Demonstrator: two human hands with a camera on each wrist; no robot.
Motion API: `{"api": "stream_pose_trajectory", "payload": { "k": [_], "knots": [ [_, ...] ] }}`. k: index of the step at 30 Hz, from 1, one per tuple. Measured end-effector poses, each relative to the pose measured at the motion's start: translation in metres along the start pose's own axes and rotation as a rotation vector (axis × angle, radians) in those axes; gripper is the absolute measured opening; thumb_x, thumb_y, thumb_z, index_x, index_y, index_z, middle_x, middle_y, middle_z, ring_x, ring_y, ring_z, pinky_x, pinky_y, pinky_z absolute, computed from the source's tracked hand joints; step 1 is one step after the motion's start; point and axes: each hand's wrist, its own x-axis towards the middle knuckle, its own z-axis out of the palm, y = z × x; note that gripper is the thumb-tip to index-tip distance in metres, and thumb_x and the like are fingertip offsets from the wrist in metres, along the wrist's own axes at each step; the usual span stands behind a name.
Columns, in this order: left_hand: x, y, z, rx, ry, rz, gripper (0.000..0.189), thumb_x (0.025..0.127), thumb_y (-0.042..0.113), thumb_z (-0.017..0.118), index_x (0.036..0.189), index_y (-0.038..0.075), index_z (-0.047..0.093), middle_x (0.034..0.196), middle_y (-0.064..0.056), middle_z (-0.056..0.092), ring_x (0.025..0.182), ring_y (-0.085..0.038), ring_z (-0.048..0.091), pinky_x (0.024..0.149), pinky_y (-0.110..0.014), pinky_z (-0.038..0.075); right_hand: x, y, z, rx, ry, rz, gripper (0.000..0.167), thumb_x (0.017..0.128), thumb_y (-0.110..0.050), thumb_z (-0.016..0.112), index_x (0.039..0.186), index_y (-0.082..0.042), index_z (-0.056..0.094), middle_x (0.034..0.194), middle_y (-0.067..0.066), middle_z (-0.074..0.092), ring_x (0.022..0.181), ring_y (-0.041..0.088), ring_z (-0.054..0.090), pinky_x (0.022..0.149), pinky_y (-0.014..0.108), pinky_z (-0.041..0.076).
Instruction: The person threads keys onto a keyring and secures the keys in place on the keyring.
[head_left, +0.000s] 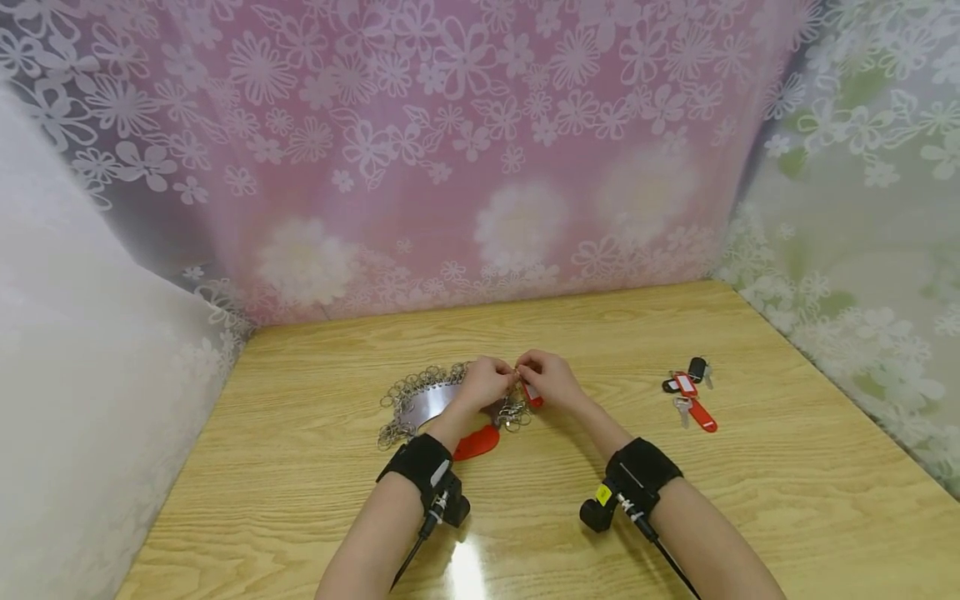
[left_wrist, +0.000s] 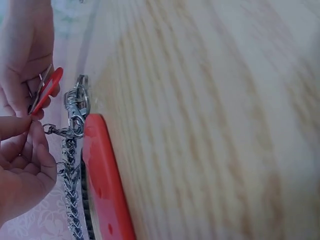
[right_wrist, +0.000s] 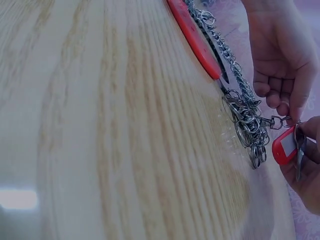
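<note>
"As the two hands meet over the tabletop [head_left: 300, 517], what's between them?"

"A red tag [right_wrist: 284, 147] with a key [right_wrist: 300, 152]. The right hand [head_left: 551, 382] pinches it at the ring end, the tag lying just in front of its curled fingers."

"And the left hand [head_left: 486, 383]?"

"Its fingers pinch the end of a small clasp [right_wrist: 275, 121], right beside the tag."

"Those other tags [head_left: 702, 414]?"

"Loose with keys, toward the tabletop's right edge."

Table [head_left: 247, 500]: wood-grained. On it: metal plate [head_left: 431, 404], red handle [head_left: 477, 443], rings [head_left: 415, 385] along plate edge; well apart, right side: keys [head_left: 683, 405], red and black tags [head_left: 702, 415].
</note>
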Motion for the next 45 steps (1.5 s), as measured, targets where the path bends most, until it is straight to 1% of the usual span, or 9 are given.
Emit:
{"api": "stream_pose_trajectory", "payload": {
  "k": [5, 10, 20, 30, 33, 38, 40, 43, 45],
  "knots": [
    [0.0030, -0.0022, -0.0012, -0.131, -0.012, -0.110, 0.014, 0.088, 0.008, 0.059, 0.087, 0.001, 0.071, 0.076, -0.009, 0.063, 0.071, -0.020, 0.056, 0.062, -0.029, 0.045, -0.0009, 0.0002, 0.0019, -0.052, 0.015, -0.064, 0.010, 0.090, -0.007, 0.058, 0.094, -0.003, 0.065, 0.082, 0.007, 0.064, 0.073, 0.016, 0.055, 0.064, 0.029, 0.044],
    [0.0041, -0.0039, -0.0022, -0.234, -0.014, -0.149, 0.013, 0.084, 0.003, 0.059, 0.086, -0.001, 0.072, 0.078, -0.010, 0.063, 0.070, -0.022, 0.059, 0.063, -0.031, 0.048, -0.0018, 0.0009, 0.0030, -0.080, 0.030, -0.114, 0.009, 0.089, -0.006, 0.059, 0.094, -0.003, 0.067, 0.085, 0.008, 0.065, 0.075, 0.018, 0.057, 0.067, 0.032, 0.045],
    [-0.0009, 0.0019, -0.0039, -0.291, 0.001, -0.188, 0.016, 0.083, 0.003, 0.058, 0.090, -0.005, 0.070, 0.068, -0.005, 0.058, 0.063, -0.017, 0.053, 0.058, -0.026, 0.043, -0.0010, 0.0035, 0.0050, -0.132, 0.059, -0.199, 0.009, 0.087, -0.003, 0.060, 0.091, -0.003, 0.069, 0.087, 0.008, 0.067, 0.076, 0.019, 0.060, 0.069, 0.036, 0.047],
    [-0.0018, 0.0037, -0.0044, -0.409, -0.020, -0.229, 0.017, 0.085, 0.002, 0.058, 0.089, -0.011, 0.067, 0.063, -0.006, 0.056, 0.057, -0.017, 0.052, 0.056, -0.026, 0.043, -0.0037, 0.0015, 0.0036, -0.168, 0.056, -0.246, 0.012, 0.087, -0.001, 0.061, 0.094, 0.000, 0.070, 0.092, 0.012, 0.067, 0.082, 0.025, 0.063, 0.071, 0.038, 0.050],
    [-0.0020, 0.0018, -0.0032, -0.343, -0.009, -0.184, 0.017, 0.085, 0.004, 0.059, 0.089, -0.009, 0.069, 0.065, -0.008, 0.059, 0.060, -0.018, 0.054, 0.055, -0.025, 0.042, -0.0048, 0.0020, 0.0032, -0.137, 0.062, -0.206, 0.011, 0.088, -0.004, 0.061, 0.094, 0.000, 0.069, 0.091, 0.011, 0.067, 0.082, 0.024, 0.063, 0.071, 0.037, 0.050],
    [-0.0038, -0.0005, -0.0009, -0.068, -0.017, -0.021, 0.018, 0.088, 0.011, 0.058, 0.089, -0.001, 0.071, 0.070, -0.008, 0.061, 0.055, -0.017, 0.051, 0.052, -0.023, 0.040, -0.0049, 0.0041, 0.0012, -0.029, 0.058, -0.061, 0.011, 0.090, -0.007, 0.058, 0.092, -0.002, 0.067, 0.089, 0.011, 0.066, 0.081, 0.023, 0.061, 0.073, 0.038, 0.048],
    [-0.0037, -0.0002, -0.0003, 0.007, -0.016, 0.025, 0.018, 0.089, 0.012, 0.058, 0.090, 0.000, 0.071, 0.071, -0.006, 0.061, 0.054, -0.015, 0.050, 0.052, -0.023, 0.039, -0.0046, 0.0039, 0.0000, -0.007, 0.054, -0.030, 0.011, 0.090, -0.007, 0.057, 0.092, -0.001, 0.067, 0.088, 0.011, 0.066, 0.081, 0.023, 0.060, 0.074, 0.038, 0.047],
    [-0.0031, 0.0014, 0.0003, 0.039, -0.005, 0.031, 0.018, 0.090, 0.012, 0.057, 0.090, 0.001, 0.071, 0.072, -0.005, 0.061, 0.056, -0.013, 0.048, 0.052, -0.023, 0.038, -0.0039, 0.0035, -0.0013, -0.028, 0.052, -0.035, 0.012, 0.090, -0.007, 0.057, 0.092, 0.000, 0.066, 0.087, 0.012, 0.066, 0.081, 0.024, 0.061, 0.074, 0.038, 0.047],
    [-0.0019, 0.0020, 0.0006, 0.026, 0.010, 0.005, 0.017, 0.090, 0.012, 0.058, 0.090, 0.001, 0.071, 0.073, -0.005, 0.061, 0.059, -0.013, 0.050, 0.053, -0.024, 0.038, -0.0038, 0.0022, -0.0017, -0.050, 0.051, -0.049, 0.012, 0.090, -0.007, 0.057, 0.092, -0.001, 0.066, 0.087, 0.011, 0.066, 0.080, 0.023, 0.061, 0.073, 0.038, 0.048]
  ]
}}
